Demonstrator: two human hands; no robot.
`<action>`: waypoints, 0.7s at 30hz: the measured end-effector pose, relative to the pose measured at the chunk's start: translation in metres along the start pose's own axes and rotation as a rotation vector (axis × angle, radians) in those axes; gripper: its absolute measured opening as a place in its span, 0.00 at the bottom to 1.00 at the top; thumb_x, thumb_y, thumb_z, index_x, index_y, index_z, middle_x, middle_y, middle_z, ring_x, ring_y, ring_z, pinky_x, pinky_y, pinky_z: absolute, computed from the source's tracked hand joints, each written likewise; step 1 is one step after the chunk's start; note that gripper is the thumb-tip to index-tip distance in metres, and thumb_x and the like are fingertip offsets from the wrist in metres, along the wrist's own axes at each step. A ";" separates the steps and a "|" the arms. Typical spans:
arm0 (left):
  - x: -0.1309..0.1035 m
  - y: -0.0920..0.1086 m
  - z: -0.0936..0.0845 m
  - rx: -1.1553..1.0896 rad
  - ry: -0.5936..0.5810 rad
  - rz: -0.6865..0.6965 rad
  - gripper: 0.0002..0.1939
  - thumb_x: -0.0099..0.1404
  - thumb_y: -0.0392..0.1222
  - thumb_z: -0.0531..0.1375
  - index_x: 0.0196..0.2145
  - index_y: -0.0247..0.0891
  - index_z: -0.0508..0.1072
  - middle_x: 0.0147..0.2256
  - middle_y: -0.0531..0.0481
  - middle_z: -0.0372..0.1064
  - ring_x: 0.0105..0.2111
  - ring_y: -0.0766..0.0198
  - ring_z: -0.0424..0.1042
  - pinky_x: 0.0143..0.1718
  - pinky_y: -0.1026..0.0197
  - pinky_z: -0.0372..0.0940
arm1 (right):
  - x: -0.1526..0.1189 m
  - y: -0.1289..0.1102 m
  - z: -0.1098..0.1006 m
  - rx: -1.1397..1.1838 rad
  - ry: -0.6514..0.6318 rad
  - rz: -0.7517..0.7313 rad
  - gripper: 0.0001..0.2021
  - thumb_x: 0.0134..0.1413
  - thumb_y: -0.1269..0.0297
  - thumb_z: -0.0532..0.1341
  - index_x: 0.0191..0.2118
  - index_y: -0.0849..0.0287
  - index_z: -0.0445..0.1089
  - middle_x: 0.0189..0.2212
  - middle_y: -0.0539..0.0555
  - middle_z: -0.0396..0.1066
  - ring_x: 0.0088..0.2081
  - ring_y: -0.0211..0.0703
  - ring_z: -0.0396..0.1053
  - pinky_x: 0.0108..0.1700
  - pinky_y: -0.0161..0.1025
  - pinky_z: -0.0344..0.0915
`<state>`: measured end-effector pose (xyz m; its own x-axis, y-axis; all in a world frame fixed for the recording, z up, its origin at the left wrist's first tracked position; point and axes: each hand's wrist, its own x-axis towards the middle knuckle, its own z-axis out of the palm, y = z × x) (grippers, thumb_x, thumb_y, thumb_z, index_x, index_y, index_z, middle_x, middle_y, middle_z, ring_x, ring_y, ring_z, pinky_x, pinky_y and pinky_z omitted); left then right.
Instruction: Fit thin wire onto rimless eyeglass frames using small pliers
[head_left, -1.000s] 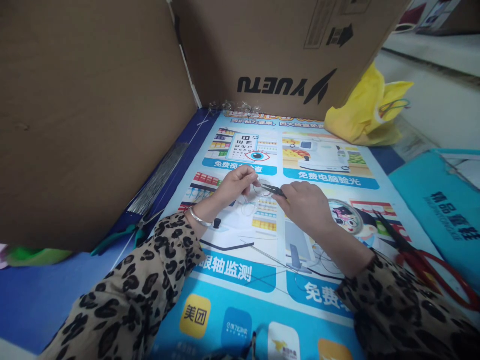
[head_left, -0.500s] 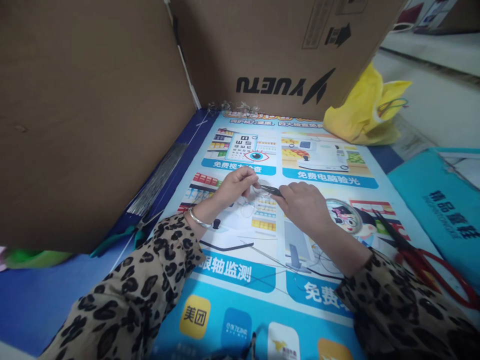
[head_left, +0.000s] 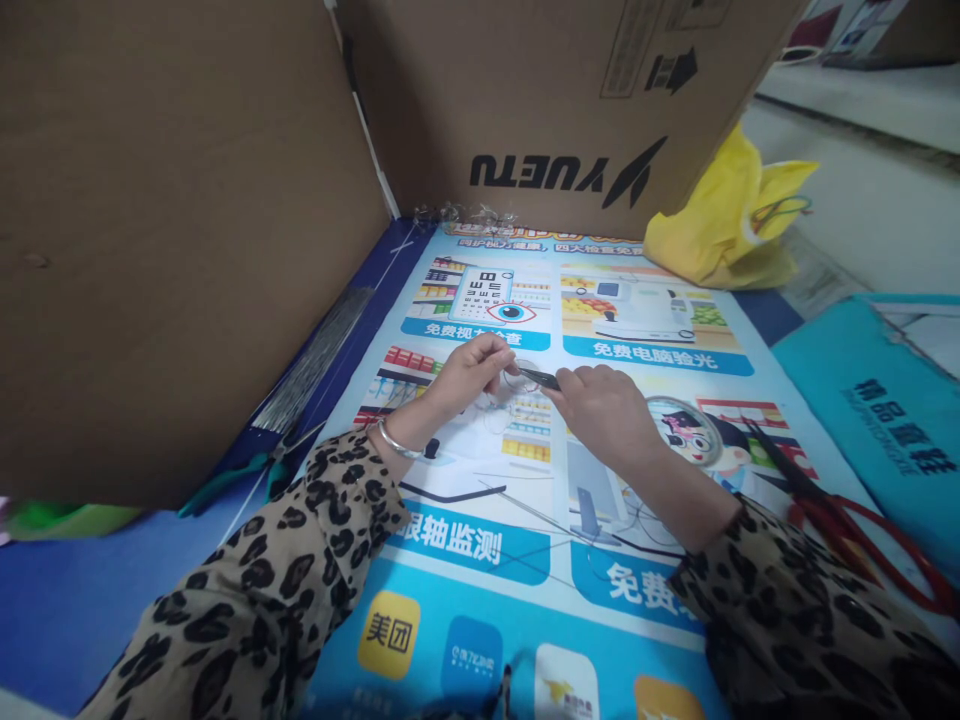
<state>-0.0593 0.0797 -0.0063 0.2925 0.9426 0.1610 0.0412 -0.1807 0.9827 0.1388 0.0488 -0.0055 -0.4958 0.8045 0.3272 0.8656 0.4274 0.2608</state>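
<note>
My left hand [head_left: 476, 368], with a silver bangle [head_left: 397, 440] at its wrist, pinches a thin looped wire [head_left: 514, 385] between thumb and fingertips. My right hand [head_left: 604, 412] is closed round dark needle-nose pliers [head_left: 538, 377]; their handles are mostly hidden in the palm. The plier tips meet the wire right beside my left fingertips. Fine curls of wire hang below, too thin to follow clearly. Both hands are just above a printed poster [head_left: 480, 590] on the table.
Cardboard panels [head_left: 585, 90] wall off the left and back. Straight wires [head_left: 319, 350] and teal-handled pliers [head_left: 262, 470] lie left. At right are red-handled scissors [head_left: 862, 530], a roll of clear tape [head_left: 686, 430], a teal box [head_left: 877, 400] and a yellow bag [head_left: 712, 230]. Tangled wire pieces [head_left: 465, 215] sit at the back.
The pliers have turned slightly in my right hand, and the wire loop at their tips has shifted a little. My left hand keeps its pinch; the view moved slightly.
</note>
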 end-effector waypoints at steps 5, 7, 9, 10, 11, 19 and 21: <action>-0.001 0.001 0.001 -0.006 0.007 -0.012 0.10 0.62 0.46 0.56 0.30 0.36 0.64 0.29 0.52 0.70 0.16 0.77 0.59 0.18 0.70 0.54 | 0.000 0.001 0.000 0.003 -0.002 0.007 0.18 0.61 0.55 0.47 0.35 0.62 0.68 0.25 0.57 0.68 0.29 0.46 0.62 0.29 0.40 0.41; -0.001 0.002 0.001 -0.012 0.003 -0.013 0.10 0.62 0.47 0.55 0.30 0.36 0.64 0.29 0.52 0.70 0.16 0.76 0.59 0.18 0.70 0.54 | 0.000 0.001 0.001 0.014 0.000 0.013 0.18 0.61 0.55 0.46 0.35 0.62 0.68 0.25 0.57 0.68 0.29 0.45 0.62 0.29 0.40 0.42; -0.001 0.001 0.001 -0.020 0.009 -0.016 0.11 0.62 0.47 0.55 0.30 0.37 0.63 0.29 0.52 0.70 0.16 0.76 0.59 0.18 0.70 0.53 | 0.000 0.000 0.002 0.034 0.006 0.029 0.18 0.61 0.54 0.47 0.34 0.61 0.68 0.26 0.57 0.68 0.29 0.45 0.62 0.30 0.40 0.42; 0.000 0.001 0.000 -0.024 0.017 -0.016 0.11 0.62 0.47 0.55 0.30 0.36 0.63 0.28 0.52 0.70 0.16 0.76 0.60 0.18 0.70 0.53 | 0.000 -0.001 0.002 0.047 0.010 0.040 0.18 0.61 0.54 0.47 0.34 0.61 0.68 0.26 0.57 0.68 0.30 0.45 0.62 0.30 0.40 0.43; 0.000 0.001 0.000 -0.030 0.023 -0.013 0.11 0.62 0.47 0.55 0.30 0.36 0.63 0.28 0.52 0.70 0.16 0.76 0.60 0.18 0.70 0.53 | 0.000 -0.002 0.003 0.060 0.015 0.051 0.18 0.60 0.54 0.48 0.33 0.61 0.68 0.26 0.57 0.68 0.30 0.45 0.62 0.31 0.40 0.44; 0.001 0.000 0.000 -0.081 0.042 -0.018 0.10 0.62 0.46 0.56 0.30 0.36 0.62 0.29 0.51 0.70 0.18 0.75 0.61 0.19 0.70 0.55 | 0.000 0.000 0.003 0.073 0.017 0.104 0.18 0.60 0.53 0.48 0.34 0.61 0.67 0.29 0.57 0.69 0.33 0.47 0.62 0.33 0.40 0.45; 0.001 0.000 0.000 -0.083 0.043 -0.018 0.10 0.62 0.46 0.55 0.30 0.36 0.62 0.29 0.51 0.70 0.18 0.75 0.61 0.19 0.70 0.55 | 0.000 0.001 0.005 0.074 0.019 0.103 0.18 0.60 0.53 0.48 0.34 0.61 0.67 0.29 0.57 0.69 0.33 0.46 0.61 0.33 0.40 0.46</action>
<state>-0.0588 0.0804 -0.0062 0.2507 0.9571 0.1457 -0.0342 -0.1416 0.9893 0.1400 0.0513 -0.0092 -0.4047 0.8381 0.3658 0.9144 0.3729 0.1572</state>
